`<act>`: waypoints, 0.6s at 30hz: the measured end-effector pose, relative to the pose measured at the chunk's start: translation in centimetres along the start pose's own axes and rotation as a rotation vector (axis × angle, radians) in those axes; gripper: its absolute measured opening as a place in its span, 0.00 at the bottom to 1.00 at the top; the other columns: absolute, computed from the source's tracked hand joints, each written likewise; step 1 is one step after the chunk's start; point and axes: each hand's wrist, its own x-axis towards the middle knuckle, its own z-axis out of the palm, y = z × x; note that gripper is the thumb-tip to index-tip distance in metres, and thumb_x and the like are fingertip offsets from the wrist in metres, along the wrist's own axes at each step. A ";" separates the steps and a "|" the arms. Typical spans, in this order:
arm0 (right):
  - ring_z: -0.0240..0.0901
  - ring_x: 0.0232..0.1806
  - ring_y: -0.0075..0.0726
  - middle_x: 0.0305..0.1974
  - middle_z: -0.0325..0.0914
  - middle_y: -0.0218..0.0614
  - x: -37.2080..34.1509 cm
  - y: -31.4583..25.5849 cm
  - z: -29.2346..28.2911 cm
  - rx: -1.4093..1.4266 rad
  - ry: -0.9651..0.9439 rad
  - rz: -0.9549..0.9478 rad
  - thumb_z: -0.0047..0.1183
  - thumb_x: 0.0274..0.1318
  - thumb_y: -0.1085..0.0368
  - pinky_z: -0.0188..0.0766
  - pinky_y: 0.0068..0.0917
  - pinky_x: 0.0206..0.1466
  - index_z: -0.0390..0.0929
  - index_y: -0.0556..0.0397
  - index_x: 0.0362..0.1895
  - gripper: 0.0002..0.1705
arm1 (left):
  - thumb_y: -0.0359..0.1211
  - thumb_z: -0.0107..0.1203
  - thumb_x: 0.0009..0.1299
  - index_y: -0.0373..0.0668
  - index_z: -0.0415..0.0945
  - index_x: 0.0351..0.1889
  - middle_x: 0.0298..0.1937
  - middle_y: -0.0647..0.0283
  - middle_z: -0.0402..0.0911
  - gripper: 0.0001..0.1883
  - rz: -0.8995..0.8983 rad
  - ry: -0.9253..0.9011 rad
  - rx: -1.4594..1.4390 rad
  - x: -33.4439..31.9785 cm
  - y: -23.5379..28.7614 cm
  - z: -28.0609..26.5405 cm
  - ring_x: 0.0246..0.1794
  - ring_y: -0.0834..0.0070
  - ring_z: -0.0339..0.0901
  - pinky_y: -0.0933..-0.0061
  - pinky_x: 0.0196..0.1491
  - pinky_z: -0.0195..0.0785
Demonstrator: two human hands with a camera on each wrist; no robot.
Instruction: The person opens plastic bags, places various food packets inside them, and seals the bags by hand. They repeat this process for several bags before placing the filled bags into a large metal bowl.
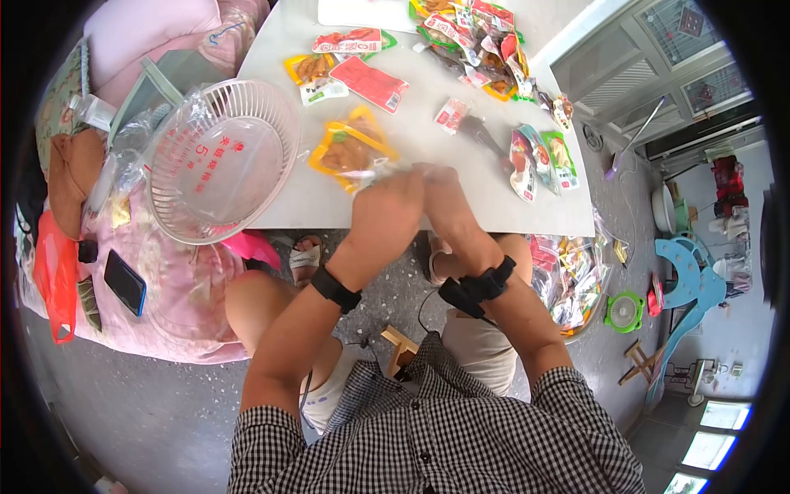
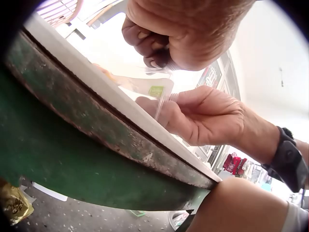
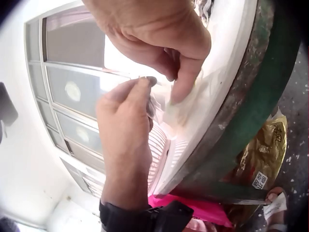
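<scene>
Pinching clear film [image 2: 145, 86] between them, the left hand [image 1: 387, 212] and right hand [image 1: 448, 200] worked close together, right of the basket [image 1: 284, 136]; the yellow-edged packet [image 1: 350, 155] lay nearer the basket. Sound handling probably required close fingertip grips and light, even tension.

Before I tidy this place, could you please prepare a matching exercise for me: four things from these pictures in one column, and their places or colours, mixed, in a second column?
Column 1
1. clear packet
2. basket
3. phone
4. carrier bag

Column 2
A. dark screen, blue edge
B. plain bright red
C. held between the left hand and the right hand
D. white, with slatted sides

Right pairs: 1-C, 2-D, 3-A, 4-B
</scene>
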 end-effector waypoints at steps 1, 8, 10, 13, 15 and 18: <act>0.73 0.31 0.27 0.29 0.77 0.37 0.7 0.7 0.5 -0.058 0.037 -0.057 0.50 0.54 0.73 0.74 0.23 0.34 0.77 0.66 0.34 0.07 | 0.25 0.54 0.53 0.36 0.73 0.42 0.27 0.56 0.75 0.17 -0.020 0.010 -0.009 0.1 0.0 -0.1 0.27 0.60 0.76 0.62 0.26 0.68; 0.74 0.26 0.24 0.27 0.78 0.36 -0.5 -4.1 -2.3 -0.118 -0.326 0.057 0.49 0.56 0.68 0.70 0.20 0.26 0.78 0.62 0.32 0.09 | 0.24 0.54 0.51 0.38 0.71 0.36 0.25 0.57 0.73 0.13 -0.128 -0.002 -0.010 0.1 -0.9 -1.2 0.25 0.59 0.75 0.61 0.26 0.68; 0.75 0.23 0.24 0.25 0.79 0.36 -0.9 -6.9 -4.7 -0.308 -0.232 0.065 0.49 0.57 0.66 0.69 0.18 0.24 0.78 0.61 0.32 0.10 | 0.23 0.54 0.50 0.38 0.70 0.35 0.24 0.58 0.73 0.13 -0.144 -0.028 -0.010 0.3 -0.9 -1.6 0.25 0.59 0.75 0.61 0.26 0.68; 0.77 0.27 0.31 0.27 0.80 0.40 1.2 -9.8 -4.0 -0.530 0.016 -0.175 0.54 0.53 0.65 0.72 0.23 0.30 0.79 0.61 0.34 0.11 | 0.23 0.55 0.49 0.38 0.69 0.33 0.23 0.58 0.73 0.12 -0.139 -0.064 -0.003 0.3 -0.6 -1.5 0.24 0.60 0.76 0.62 0.26 0.68; 0.78 0.32 0.37 0.31 0.80 0.44 4.3 -9.8 -2.1 -0.668 0.050 -0.475 0.57 0.49 0.63 0.74 0.28 0.37 0.79 0.60 0.36 0.13 | 0.23 0.55 0.48 0.38 0.69 0.31 0.23 0.57 0.73 0.12 -0.122 -0.072 0.008 0.1 -0.7 -0.7 0.24 0.60 0.76 0.62 0.26 0.69; 0.72 0.50 0.45 0.48 0.73 0.50 9.7 -8.9 2.5 -0.867 -0.036 -0.675 0.60 0.40 0.63 0.69 0.36 0.52 0.72 0.57 0.50 0.29 | 0.24 0.56 0.48 0.38 0.69 0.28 0.23 0.56 0.74 0.10 -0.141 -0.153 0.020 0.2 -0.8 -0.4 0.24 0.60 0.77 0.64 0.25 0.70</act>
